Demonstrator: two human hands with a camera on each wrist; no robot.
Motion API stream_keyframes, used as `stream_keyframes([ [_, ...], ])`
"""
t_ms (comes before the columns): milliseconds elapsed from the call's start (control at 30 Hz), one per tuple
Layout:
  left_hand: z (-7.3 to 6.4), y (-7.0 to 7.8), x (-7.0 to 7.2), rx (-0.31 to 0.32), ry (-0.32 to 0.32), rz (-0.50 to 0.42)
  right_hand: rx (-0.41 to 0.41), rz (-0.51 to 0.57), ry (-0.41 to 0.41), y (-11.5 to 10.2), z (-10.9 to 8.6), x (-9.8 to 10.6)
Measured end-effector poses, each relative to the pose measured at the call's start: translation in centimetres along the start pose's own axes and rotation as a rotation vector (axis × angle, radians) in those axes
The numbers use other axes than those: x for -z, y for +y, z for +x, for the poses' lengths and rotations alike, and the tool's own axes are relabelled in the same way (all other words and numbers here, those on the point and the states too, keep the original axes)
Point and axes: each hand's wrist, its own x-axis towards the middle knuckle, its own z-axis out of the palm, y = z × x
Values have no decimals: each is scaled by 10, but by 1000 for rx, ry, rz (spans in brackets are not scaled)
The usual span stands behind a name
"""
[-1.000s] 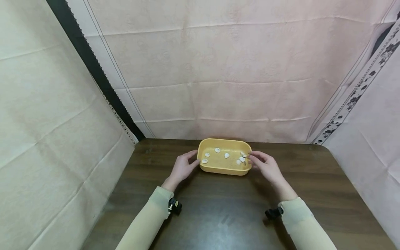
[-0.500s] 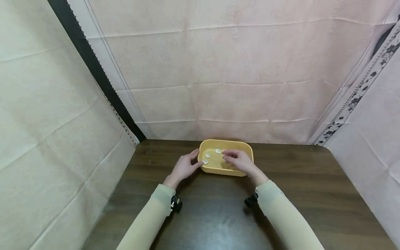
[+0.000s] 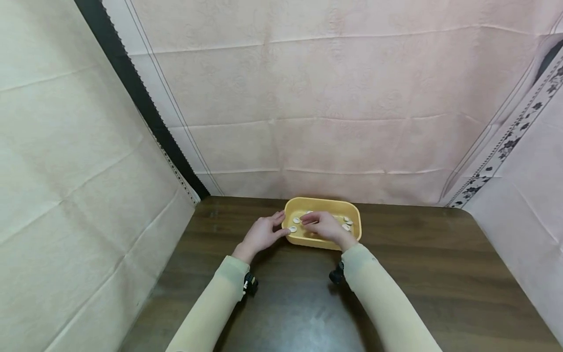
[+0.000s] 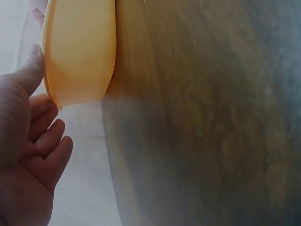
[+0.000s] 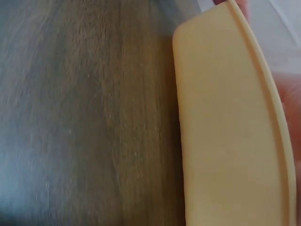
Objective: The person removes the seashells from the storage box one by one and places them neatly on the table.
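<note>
Left hand (image 3: 260, 235) grips the oblong yellow plastic tray (image 3: 314, 243) along the worktop's (image 3: 292, 313) far edge, round white discs (image 3: 296, 220) just left of the right hand (image 3: 325, 227), its pinch unclear!

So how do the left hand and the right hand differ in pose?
Place: the left hand touches the left end of the yellow tray; the right hand reaches over the near side, above the inside.
Fingers: the left hand spreads its thumb from its fingers; the right hand holds them closer together.
Shared: both are bare, with pale sleeves.
</note>
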Motion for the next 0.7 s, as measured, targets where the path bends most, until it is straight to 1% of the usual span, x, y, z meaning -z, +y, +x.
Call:
stream_keyframes([
  [33, 0, 0, 0, -6, 1, 10, 9, -25, 2, 3, 3, -2],
  [133, 0, 2, 1, -17, 6, 33, 15, -70, -13, 1, 7, -5],
  [300, -1, 6, 2, -22, 3, 40, 2, -126, -29, 0, 14, -12],
  [500, -1, 6, 2, -17, 8, 45, -3, -232, -42, -3, 20, -19],
  [600, -2, 6, 2, -8, 2, 49, -13, -259, -38, -5, 22, -22],
  [700, -2, 6, 2, 1, -4, 50, -7, -285, -31, -5, 24, -25],
])
